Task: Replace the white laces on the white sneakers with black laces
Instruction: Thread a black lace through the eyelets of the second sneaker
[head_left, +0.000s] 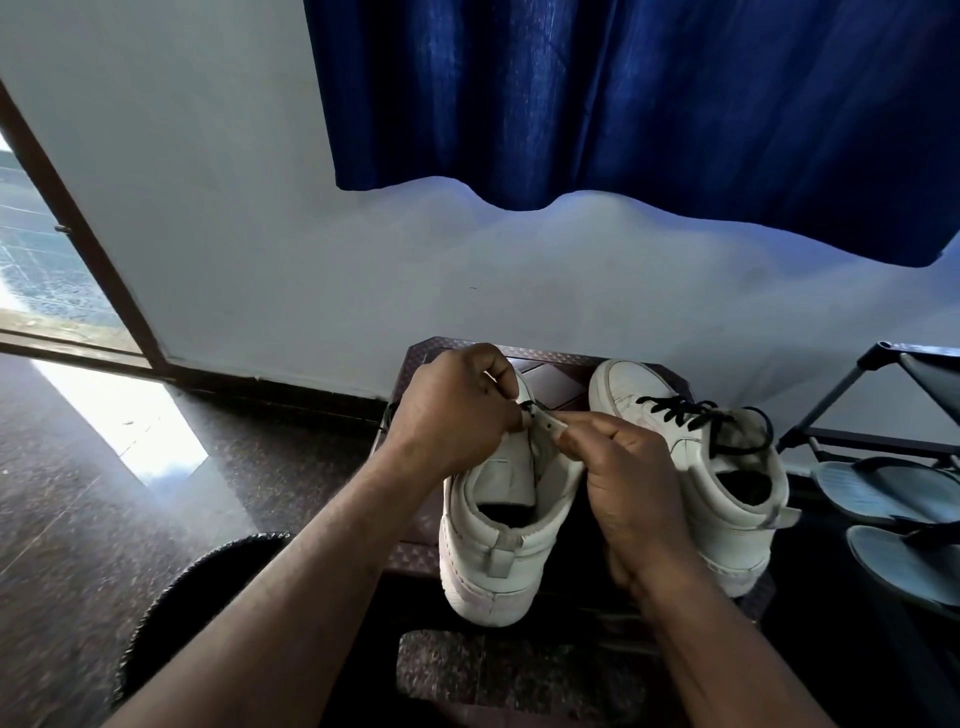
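Observation:
Two white sneakers stand on a dark brown stool (550, 358), heels toward me. The right sneaker (727, 499) is threaded with a black lace (691, 415). The left sneaker (498, 540) has its toe half hidden under my hands. My left hand (452, 415) pinches a short bit of black lace (532, 408) at the eyelets. My right hand (623, 478) pinches the sneaker's right eyelet flap just beside it. The fingertips of both hands nearly meet over the tongue. No white lace shows.
A dark metal shoe rack (883, 395) stands at the right with grey sandals (893, 493) under it. The white wall and a blue curtain (649, 104) are behind the stool. A dark ribbed mat (182, 587) lies at the lower left on the polished floor.

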